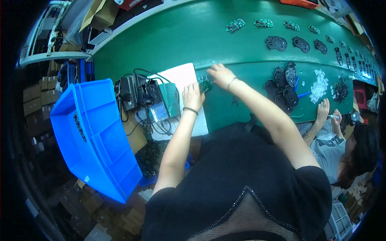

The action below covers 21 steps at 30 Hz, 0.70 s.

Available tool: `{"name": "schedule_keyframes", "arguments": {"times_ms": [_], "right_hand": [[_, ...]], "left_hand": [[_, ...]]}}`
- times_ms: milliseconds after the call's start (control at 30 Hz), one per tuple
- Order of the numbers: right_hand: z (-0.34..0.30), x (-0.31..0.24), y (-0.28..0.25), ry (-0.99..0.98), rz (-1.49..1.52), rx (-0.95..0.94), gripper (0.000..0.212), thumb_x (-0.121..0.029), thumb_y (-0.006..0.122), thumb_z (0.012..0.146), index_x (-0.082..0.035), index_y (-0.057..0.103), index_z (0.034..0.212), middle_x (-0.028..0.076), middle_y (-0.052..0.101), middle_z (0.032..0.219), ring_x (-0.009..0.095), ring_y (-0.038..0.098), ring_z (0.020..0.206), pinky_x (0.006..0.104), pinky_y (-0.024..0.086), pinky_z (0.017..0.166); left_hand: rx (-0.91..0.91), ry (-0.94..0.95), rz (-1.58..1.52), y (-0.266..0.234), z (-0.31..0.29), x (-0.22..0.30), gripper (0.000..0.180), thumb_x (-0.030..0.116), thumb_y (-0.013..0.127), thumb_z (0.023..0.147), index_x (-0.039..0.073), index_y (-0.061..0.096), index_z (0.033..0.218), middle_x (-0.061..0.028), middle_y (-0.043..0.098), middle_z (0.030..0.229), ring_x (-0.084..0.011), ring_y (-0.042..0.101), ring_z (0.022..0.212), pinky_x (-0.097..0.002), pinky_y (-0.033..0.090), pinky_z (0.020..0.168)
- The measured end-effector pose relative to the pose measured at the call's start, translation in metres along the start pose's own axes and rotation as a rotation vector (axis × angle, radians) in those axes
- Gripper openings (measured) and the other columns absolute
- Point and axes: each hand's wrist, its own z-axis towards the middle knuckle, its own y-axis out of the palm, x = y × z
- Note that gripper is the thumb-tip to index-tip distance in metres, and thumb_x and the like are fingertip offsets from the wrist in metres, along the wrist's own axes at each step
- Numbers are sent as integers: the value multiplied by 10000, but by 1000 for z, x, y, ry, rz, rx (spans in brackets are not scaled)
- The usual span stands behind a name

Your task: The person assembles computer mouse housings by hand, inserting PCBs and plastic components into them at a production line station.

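Observation:
A small green circuit board [205, 86] is between my hands, over the right edge of the white sheet [200, 120] on the green bench. My left hand [193, 97] is closed on the board's left side, a dark band round its wrist. My right hand [222, 76] reaches in from the right, its bent fingers on the board's upper right edge. Those fingertips are small and partly hidden. Left of my left hand stand dark boxy devices [128, 93] with cables, and a unit with a lit screen [159, 111].
A large blue bin [105, 136] stands at the left. To the right lie black mouse shells [287, 86], a pile of clear pieces [319, 86] and small dark parts [341, 90]. Boards [263, 23] and shells [276, 43] line the far bench. A co-worker's hands [323, 112] work at the right.

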Motion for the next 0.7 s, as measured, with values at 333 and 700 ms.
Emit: {"name": "schedule_keyframes", "arguments": {"times_ms": [333,700], "right_hand": [[49,46,-13,582,754,137,341,-124,773,577,-37,528,797,66,580,657,154,573,577,293,466,519],[156,57,-3,1125,1680,673,281,-96,732,680,14,477,725,125,587,697,195,592,493,257,497,420]], "left_hand": [[-192,-684,-2123,-7,83,-40,344,297,338,913,65,460,1136,-144,566,1026,-235,557,879,-384,486,738],[-331,-757,-1435,-21,225,-88,296,265,629,812,128,478,1026,-81,592,909,-222,593,737,-364,509,619]]}}
